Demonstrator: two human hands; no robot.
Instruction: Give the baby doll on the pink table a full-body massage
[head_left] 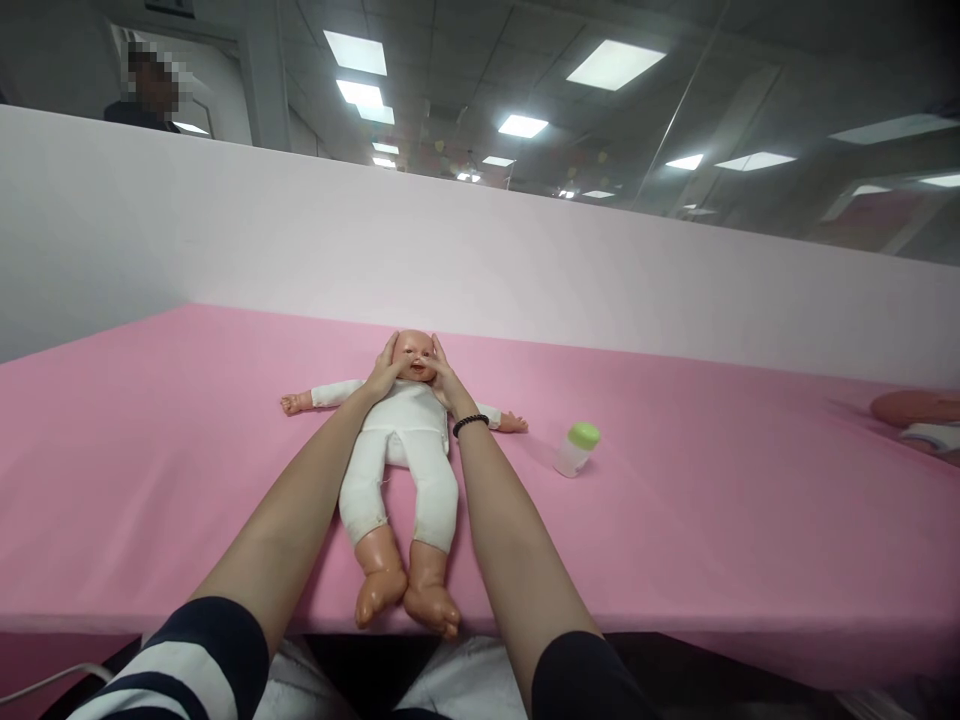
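Observation:
A baby doll [407, 430] with a white cloth body lies on its back on the pink table cover [675, 500], its feet at the front edge. My left hand [386, 370] cups one side of the doll's head [414, 345], with the thumb across the cheek near the mouth. On the other side, my right hand [444, 375] cups the head in the same way, its thumb also by the mouth. A black beaded bracelet is on my right wrist. To the right of the doll stands a small clear bottle [574, 458] with a green cap.
Behind the table runs a low white wall [480, 260]. Part of another doll [911, 407] lies at the far right edge. Beyond the wall at the upper left, a person [146, 90] is partly visible. The table's front edge is close to my lap.

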